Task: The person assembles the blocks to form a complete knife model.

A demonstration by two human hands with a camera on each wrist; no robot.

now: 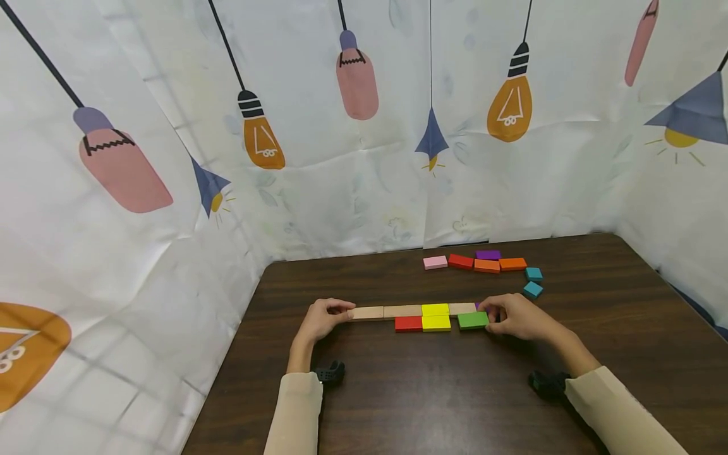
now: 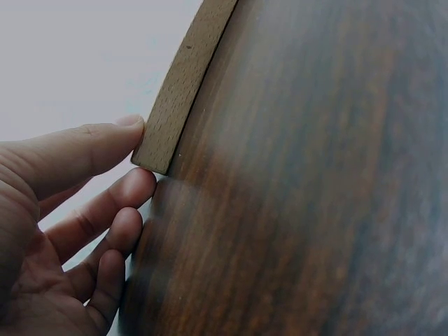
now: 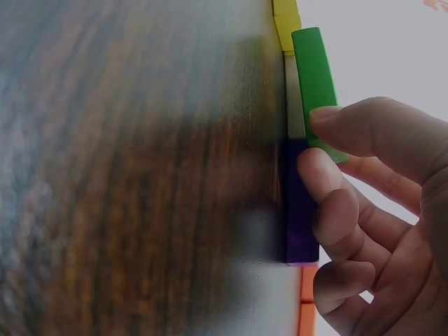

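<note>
A row of blocks lies across the middle of the table, with plain wooden blocks [image 1: 402, 310], a yellow block [image 1: 435, 309] and a purple block [image 3: 299, 210] at its right end. A red block [image 1: 408, 324] and another yellow block [image 1: 436, 324] sit along its near side. My left hand [image 1: 323, 321] pinches the left end of the end wooden block [image 2: 183, 84] with thumb and index finger. Between the thumb and fingers of my right hand [image 1: 519, 317] is a green block [image 1: 473, 321], tilted in the right wrist view and overlapping the row there.
Toward the back right of the dark wooden table [image 1: 398, 392] lie a pink block [image 1: 435, 262], a red block [image 1: 461, 261], a purple block [image 1: 488, 254], orange blocks [image 1: 513, 264] and teal blocks [image 1: 533, 289]. A patterned curtain [image 1: 364, 183] hangs behind the table.
</note>
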